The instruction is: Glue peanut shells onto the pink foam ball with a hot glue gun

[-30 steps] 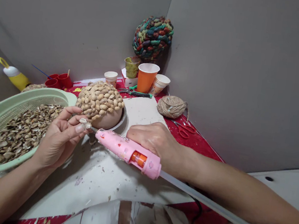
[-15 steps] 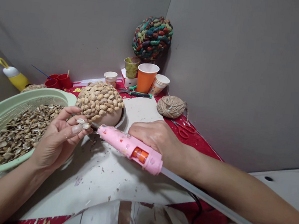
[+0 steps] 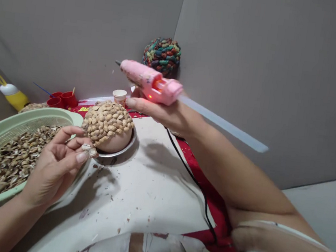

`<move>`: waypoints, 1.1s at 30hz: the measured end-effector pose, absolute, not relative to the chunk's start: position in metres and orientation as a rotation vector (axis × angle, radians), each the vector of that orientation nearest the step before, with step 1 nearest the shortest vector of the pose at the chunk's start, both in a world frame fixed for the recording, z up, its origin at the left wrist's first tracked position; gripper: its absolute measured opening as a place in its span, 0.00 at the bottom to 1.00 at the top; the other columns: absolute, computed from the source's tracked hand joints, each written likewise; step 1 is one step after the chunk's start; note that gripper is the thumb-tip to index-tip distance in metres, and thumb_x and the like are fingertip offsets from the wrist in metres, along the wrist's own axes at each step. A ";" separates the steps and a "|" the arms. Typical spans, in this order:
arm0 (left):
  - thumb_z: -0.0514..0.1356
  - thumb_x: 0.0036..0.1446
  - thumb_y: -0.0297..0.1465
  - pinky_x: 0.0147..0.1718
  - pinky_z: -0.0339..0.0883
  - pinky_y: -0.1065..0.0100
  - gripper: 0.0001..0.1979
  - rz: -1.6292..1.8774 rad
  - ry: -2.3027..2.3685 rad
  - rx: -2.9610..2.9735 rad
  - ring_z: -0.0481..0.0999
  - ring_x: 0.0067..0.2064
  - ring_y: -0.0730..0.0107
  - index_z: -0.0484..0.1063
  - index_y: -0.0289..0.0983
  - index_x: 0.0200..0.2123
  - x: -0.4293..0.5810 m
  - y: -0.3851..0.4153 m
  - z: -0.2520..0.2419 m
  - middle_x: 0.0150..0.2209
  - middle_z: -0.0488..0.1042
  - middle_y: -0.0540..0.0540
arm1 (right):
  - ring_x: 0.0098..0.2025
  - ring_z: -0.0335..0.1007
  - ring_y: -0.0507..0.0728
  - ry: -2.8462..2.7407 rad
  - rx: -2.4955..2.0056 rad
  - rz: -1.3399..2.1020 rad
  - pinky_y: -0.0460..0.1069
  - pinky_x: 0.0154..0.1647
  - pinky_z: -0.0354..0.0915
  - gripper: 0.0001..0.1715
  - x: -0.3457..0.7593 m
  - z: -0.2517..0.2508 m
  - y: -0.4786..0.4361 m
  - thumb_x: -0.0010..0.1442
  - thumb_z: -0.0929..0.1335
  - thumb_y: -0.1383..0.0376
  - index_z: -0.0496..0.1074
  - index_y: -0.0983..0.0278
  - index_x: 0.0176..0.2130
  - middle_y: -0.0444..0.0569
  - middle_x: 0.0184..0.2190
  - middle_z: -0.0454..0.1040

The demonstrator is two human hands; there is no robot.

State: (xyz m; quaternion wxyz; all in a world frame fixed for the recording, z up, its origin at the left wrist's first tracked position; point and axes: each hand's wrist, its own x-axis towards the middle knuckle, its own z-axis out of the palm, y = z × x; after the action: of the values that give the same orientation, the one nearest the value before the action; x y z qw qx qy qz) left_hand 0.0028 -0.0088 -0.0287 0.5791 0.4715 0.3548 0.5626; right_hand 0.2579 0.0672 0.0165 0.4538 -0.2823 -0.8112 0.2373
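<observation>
Between thumb and fingers, my left hand pinches a peanut shell, its pale inner side turned up. Just behind it, a rounded form covered with peanut shells rests in a shallow metal dish; its lower front is bare and smooth. My right hand grips a pink hot glue gun, raised above the table, nozzle pointing left, red light glowing. A long translucent glue stick sticks out of its back. At the left, a green colander holds many loose peanut shells.
A ball of multicoloured shells stands against the back wall. Red cups, a paper cup and a yellow bottle line the back. The glue gun's black cord crosses the white board, which bears small scraps.
My right hand has lifted the glue gun up and away from the peanut shell. My left hand keeps its pinch on the shell. The view has shifted slightly.
</observation>
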 end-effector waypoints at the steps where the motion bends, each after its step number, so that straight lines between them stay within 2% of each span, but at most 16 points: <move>1: 0.75 0.44 0.26 0.36 0.76 0.79 0.20 1.320 0.842 1.108 0.78 0.32 0.75 0.78 0.43 0.42 0.003 -0.009 -0.028 0.34 0.79 0.49 | 0.56 0.71 0.58 -2.017 -0.660 0.618 0.52 0.58 0.70 0.40 0.254 0.015 0.081 0.64 0.71 0.57 0.58 0.65 0.69 0.52 0.62 0.69; 2: 0.75 0.43 0.27 0.35 0.76 0.79 0.21 1.324 0.854 1.112 0.78 0.32 0.75 0.78 0.43 0.42 0.004 -0.009 -0.028 0.34 0.79 0.49 | 0.61 0.68 0.59 -2.009 -0.635 0.680 0.52 0.63 0.66 0.40 0.251 0.013 0.094 0.64 0.71 0.56 0.58 0.67 0.68 0.53 0.68 0.61; 3: 0.75 0.43 0.27 0.35 0.76 0.79 0.21 1.329 0.863 1.114 0.78 0.32 0.75 0.78 0.44 0.42 0.005 -0.009 -0.027 0.34 0.79 0.49 | 0.63 0.66 0.59 -2.019 -0.597 0.715 0.53 0.66 0.64 0.43 0.247 0.011 0.107 0.63 0.71 0.53 0.58 0.68 0.68 0.55 0.70 0.58; 6: 0.76 0.41 0.28 0.34 0.76 0.79 0.20 1.335 0.881 1.115 0.78 0.32 0.74 0.78 0.44 0.40 0.007 -0.010 -0.025 0.33 0.79 0.49 | 0.64 0.66 0.62 -2.097 -0.594 0.741 0.57 0.67 0.62 0.46 0.240 0.002 0.140 0.61 0.71 0.50 0.59 0.67 0.69 0.57 0.67 0.62; 10: 0.76 0.42 0.28 0.34 0.76 0.79 0.20 1.355 0.898 1.123 0.78 0.32 0.74 0.78 0.45 0.40 0.007 -0.010 -0.025 0.32 0.78 0.49 | 0.63 0.66 0.66 -2.194 -0.599 0.801 0.63 0.65 0.62 0.48 0.235 -0.010 0.166 0.62 0.70 0.45 0.57 0.64 0.70 0.59 0.67 0.62; 13: 0.76 0.42 0.29 0.35 0.75 0.80 0.20 1.381 0.914 1.157 0.77 0.34 0.75 0.78 0.44 0.40 0.006 -0.008 -0.027 0.33 0.78 0.49 | 0.65 0.64 0.66 -2.226 -0.545 0.888 0.61 0.67 0.60 0.53 0.230 -0.019 0.173 0.59 0.71 0.43 0.55 0.66 0.71 0.61 0.68 0.60; 16: 0.76 0.43 0.29 0.35 0.73 0.81 0.19 1.397 0.939 1.200 0.76 0.34 0.76 0.78 0.44 0.40 0.005 -0.008 -0.028 0.33 0.78 0.48 | 0.69 0.58 0.65 -2.239 -0.513 0.935 0.58 0.70 0.56 0.54 0.226 -0.025 0.173 0.58 0.71 0.44 0.55 0.69 0.70 0.62 0.68 0.59; 18: 0.76 0.44 0.30 0.35 0.74 0.81 0.18 1.399 0.950 1.222 0.76 0.34 0.77 0.77 0.44 0.40 0.005 -0.008 -0.029 0.34 0.78 0.48 | 0.66 0.62 0.65 -2.208 -0.549 0.930 0.57 0.67 0.61 0.55 0.226 -0.028 0.170 0.57 0.72 0.44 0.55 0.69 0.70 0.61 0.64 0.65; 20: 0.75 0.45 0.30 0.35 0.74 0.80 0.18 1.403 0.951 1.227 0.76 0.34 0.76 0.77 0.44 0.40 0.005 -0.008 -0.030 0.34 0.78 0.48 | 0.55 0.71 0.63 -2.154 -0.636 0.950 0.56 0.56 0.71 0.57 0.226 -0.031 0.167 0.56 0.72 0.42 0.54 0.68 0.70 0.59 0.55 0.72; 22: 0.75 0.45 0.30 0.34 0.74 0.80 0.18 1.403 0.951 1.230 0.77 0.34 0.76 0.77 0.44 0.40 0.005 -0.007 -0.030 0.34 0.78 0.48 | 0.46 0.73 0.61 -2.107 -0.710 0.967 0.53 0.45 0.74 0.58 0.226 -0.033 0.167 0.56 0.72 0.40 0.53 0.68 0.70 0.56 0.48 0.74; 23: 0.75 0.45 0.30 0.34 0.74 0.80 0.18 1.401 0.954 1.233 0.77 0.34 0.75 0.78 0.44 0.40 0.005 -0.007 -0.031 0.34 0.78 0.48 | 0.45 0.73 0.61 -2.095 -0.719 0.955 0.53 0.44 0.73 0.57 0.226 -0.034 0.167 0.56 0.72 0.40 0.54 0.68 0.69 0.56 0.47 0.74; 27: 0.75 0.46 0.30 0.34 0.75 0.79 0.16 1.395 0.966 1.262 0.78 0.34 0.74 0.78 0.45 0.40 0.004 -0.006 -0.031 0.34 0.78 0.48 | 0.52 0.70 0.63 -2.057 -0.704 0.853 0.53 0.51 0.70 0.52 0.224 -0.038 0.171 0.55 0.71 0.40 0.60 0.67 0.65 0.56 0.51 0.72; 33: 0.71 0.47 0.25 0.34 0.75 0.80 0.16 1.415 1.025 1.340 0.78 0.34 0.75 0.77 0.45 0.40 0.001 -0.005 -0.032 0.34 0.78 0.48 | 0.52 0.69 0.63 -1.972 -0.814 0.820 0.52 0.52 0.67 0.45 0.222 -0.039 0.170 0.53 0.72 0.39 0.67 0.69 0.55 0.55 0.46 0.73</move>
State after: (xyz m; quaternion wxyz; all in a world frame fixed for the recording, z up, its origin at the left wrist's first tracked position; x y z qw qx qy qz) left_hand 0.0007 -0.0051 -0.0323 0.4527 0.5426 0.4149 0.5731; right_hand 0.2224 0.1705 -0.0388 0.4152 -0.3242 -0.7849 0.3263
